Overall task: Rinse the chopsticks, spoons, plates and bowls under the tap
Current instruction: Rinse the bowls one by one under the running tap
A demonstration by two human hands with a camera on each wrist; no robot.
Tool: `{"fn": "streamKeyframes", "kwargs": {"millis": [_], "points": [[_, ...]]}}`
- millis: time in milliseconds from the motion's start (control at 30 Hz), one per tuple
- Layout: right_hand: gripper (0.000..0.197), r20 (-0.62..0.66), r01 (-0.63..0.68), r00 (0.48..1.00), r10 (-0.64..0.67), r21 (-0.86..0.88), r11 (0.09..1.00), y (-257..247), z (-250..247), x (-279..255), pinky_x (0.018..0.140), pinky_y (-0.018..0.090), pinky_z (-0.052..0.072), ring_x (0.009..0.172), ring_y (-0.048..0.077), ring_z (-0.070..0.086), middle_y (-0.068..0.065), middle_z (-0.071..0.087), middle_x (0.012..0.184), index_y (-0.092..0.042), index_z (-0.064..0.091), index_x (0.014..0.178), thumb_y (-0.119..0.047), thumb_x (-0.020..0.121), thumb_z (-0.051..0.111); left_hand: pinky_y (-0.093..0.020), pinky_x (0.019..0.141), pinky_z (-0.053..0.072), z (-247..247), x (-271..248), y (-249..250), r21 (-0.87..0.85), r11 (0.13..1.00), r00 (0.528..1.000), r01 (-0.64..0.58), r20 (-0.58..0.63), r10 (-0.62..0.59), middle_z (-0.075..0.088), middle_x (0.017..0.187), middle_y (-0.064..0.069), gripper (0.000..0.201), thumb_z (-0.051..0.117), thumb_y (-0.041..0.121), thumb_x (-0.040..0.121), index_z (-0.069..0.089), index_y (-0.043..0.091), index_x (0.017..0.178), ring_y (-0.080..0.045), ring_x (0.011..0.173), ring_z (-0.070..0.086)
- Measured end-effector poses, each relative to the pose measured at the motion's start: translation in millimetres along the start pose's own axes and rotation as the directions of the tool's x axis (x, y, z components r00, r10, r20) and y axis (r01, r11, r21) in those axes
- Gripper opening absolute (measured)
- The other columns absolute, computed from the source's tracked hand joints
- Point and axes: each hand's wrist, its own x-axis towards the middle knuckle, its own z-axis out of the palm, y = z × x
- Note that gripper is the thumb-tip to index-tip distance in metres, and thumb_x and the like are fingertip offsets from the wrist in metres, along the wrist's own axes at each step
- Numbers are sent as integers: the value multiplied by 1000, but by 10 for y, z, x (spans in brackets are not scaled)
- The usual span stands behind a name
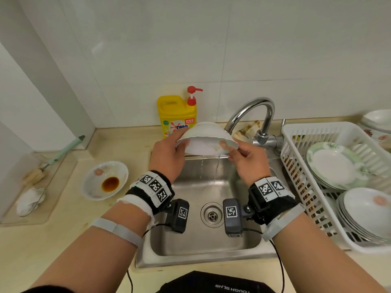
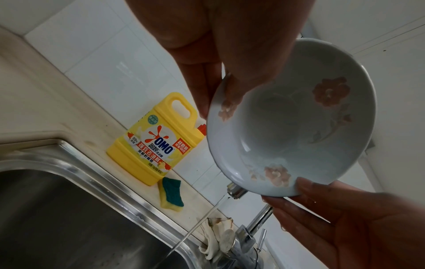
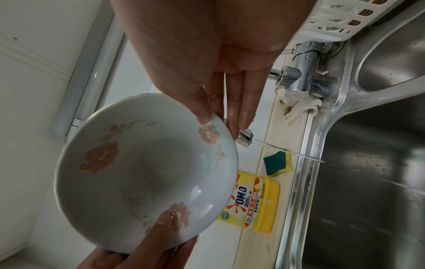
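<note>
A white bowl (image 1: pixel 207 136) with pink flower prints is held tipped over the sink, its opening facing me and downward. My left hand (image 1: pixel 179 142) pinches its left rim, thumb inside and fingers behind. My right hand (image 1: pixel 234 152) pinches the right rim the same way. The chrome tap (image 1: pixel 254 108) arches just behind the bowl and runs a thin stream, and water drips off the bowl's lower edge. The left wrist view shows the bowl's inside (image 2: pixel 292 127), my left hand (image 2: pixel 216 102) and the spout (image 2: pixel 235 191). The right wrist view shows the bowl (image 3: pixel 147 172) and my right hand (image 3: pixel 220 118).
A dirty bowl with brown sauce (image 1: pixel 105 179) sits on the counter left of the steel sink (image 1: pixel 190 248). The white dish rack (image 1: pixel 338 132) on the right holds plates (image 1: pixel 334 166) and bowls (image 1: pixel 368 210). A yellow detergent bottle (image 1: pixel 176 115) and a sponge (image 2: pixel 171 193) stand behind the sink, a brush (image 1: pixel 61 153) far left.
</note>
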Motion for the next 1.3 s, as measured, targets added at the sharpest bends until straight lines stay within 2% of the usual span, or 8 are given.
{"fn": "streamKeyframes", "kwargs": {"millis": [100,267,567,700,833,1100,1200,1300], "points": [[33,-27,14,1000,-14,21,1000,-18,-25,-33,89,59,56,97,43,68,16,75,97,-43,74,117,-57,87,73,-19,89,43,-8,19,28,-21,999,999,-40,11,40,72,122,2,37,57,23,102,61,34,138,-18,110,65],[29,-59,-14,998,17,54,998,-19,-133,-111,99,46,56,104,11,73,-12,78,104,-35,75,119,-42,91,75,1,89,34,55,18,91,-51,994,995,-98,17,99,64,121,13,38,58,16,101,62,29,137,-2,108,55],[28,-98,-40,994,48,79,996,-111,-335,-156,102,40,55,106,7,71,-13,78,105,-31,75,119,-35,92,75,7,79,33,144,-42,281,-77,983,986,-165,-12,165,61,109,16,35,59,13,101,65,23,133,7,96,49],[38,-43,-91,995,90,-19,996,-1,-462,-138,92,50,59,94,27,74,5,78,95,-25,80,101,-57,83,76,-6,84,35,248,-100,393,25,997,993,-76,89,73,66,117,8,37,56,16,102,60,22,138,-11,105,57],[10,-6,-112,994,112,45,993,27,-854,-157,85,34,61,94,17,76,-5,79,95,-32,77,101,-34,91,75,-18,83,37,539,-183,638,2,998,993,-64,103,64,68,115,5,34,57,17,102,62,23,134,-9,99,56],[6,-108,-123,988,111,-115,986,135,-2499,-159,82,44,63,92,22,75,-1,78,95,-33,78,91,-27,91,75,-25,85,51,1641,-412,1628,-116,993,945,-23,321,59,69,112,6,37,63,27,98,58,25,134,-6,91,64],[10,-164,-182,976,141,-269,946,275,-3233,-151,79,48,63,93,31,72,6,74,94,-36,72,91,-28,90,65,-34,99,49,2132,-548,1935,-115,993,859,10,510,51,63,129,7,52,71,50,90,57,30,136,-9,113,61],[15,-146,-293,956,254,-418,860,437,-3856,-169,73,52,63,89,35,70,9,70,94,-35,64,98,-22,91,60,-47,119,32,2540,-670,2082,27,999,791,21,610,-33,38,155,-2,77,79,57,79,47,36,146,-21,143,35]]}}
